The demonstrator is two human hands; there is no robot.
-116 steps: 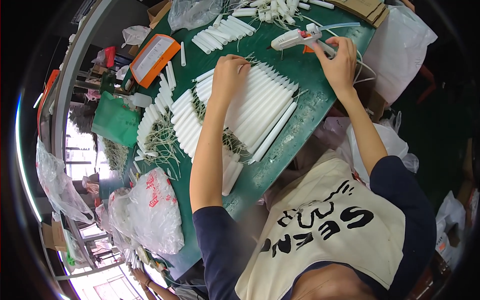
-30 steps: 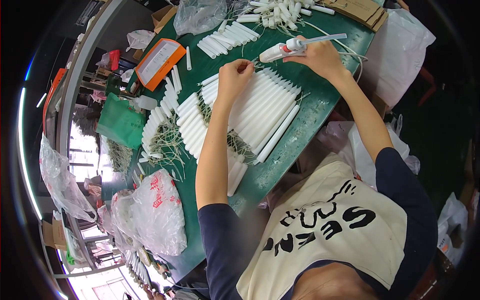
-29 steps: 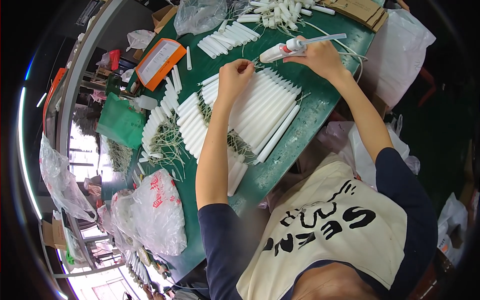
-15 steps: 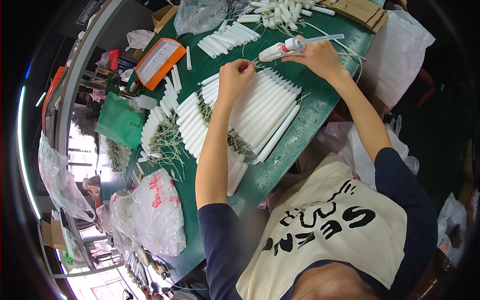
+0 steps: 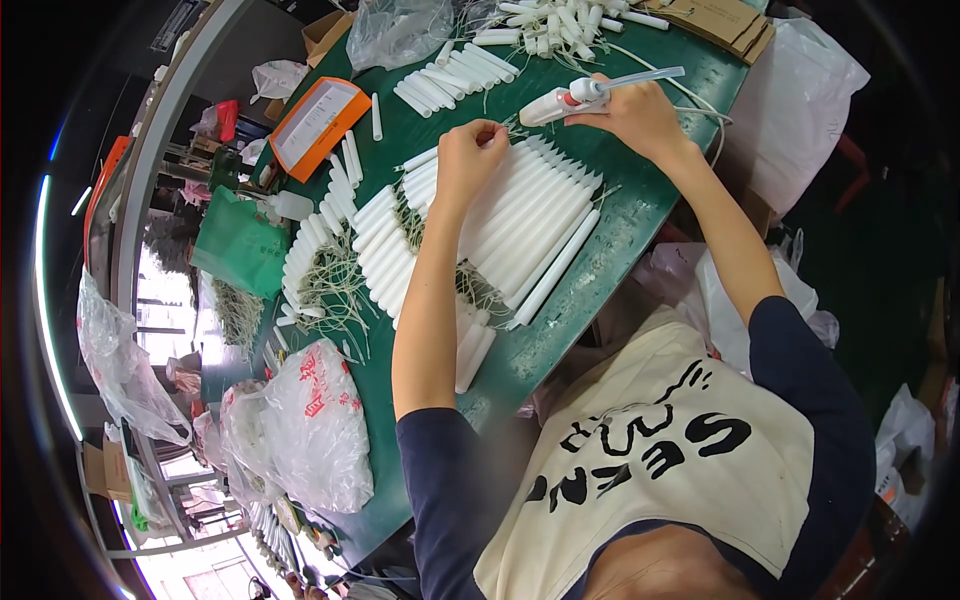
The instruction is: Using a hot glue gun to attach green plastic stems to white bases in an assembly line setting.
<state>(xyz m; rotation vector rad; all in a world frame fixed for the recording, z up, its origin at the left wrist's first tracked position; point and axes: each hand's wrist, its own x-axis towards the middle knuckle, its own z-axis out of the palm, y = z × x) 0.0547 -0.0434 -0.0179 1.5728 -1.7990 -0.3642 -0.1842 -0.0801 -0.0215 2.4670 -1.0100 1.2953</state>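
My right hand (image 5: 640,118) grips a white hot glue gun (image 5: 548,106) with a red-orange part. A translucent glue stick (image 5: 645,76) juts from its back end, and its nozzle points left. Just left of the nozzle, my left hand (image 5: 470,160) is closed in a pinch. Thin strands show near its fingertips, but what the fingers hold is too small to make out. Below both hands lies a row of long white candle-like tubes (image 5: 535,220) with pointed tips. Part of that row is hidden behind my left forearm.
More white tubes (image 5: 380,245) with tangled thin wires (image 5: 335,275) lie to the left on the green table (image 5: 620,225). Around them are an orange box (image 5: 318,128), a green bag (image 5: 240,243) and a clear plastic bag (image 5: 315,425). A loose pile of tubes (image 5: 560,28) and flat cardboard (image 5: 715,25) sit at the back.
The glue gun has shifted very slightly, its nozzle staying near my left fingertips. Otherwise both hands and the tubes look almost the same.
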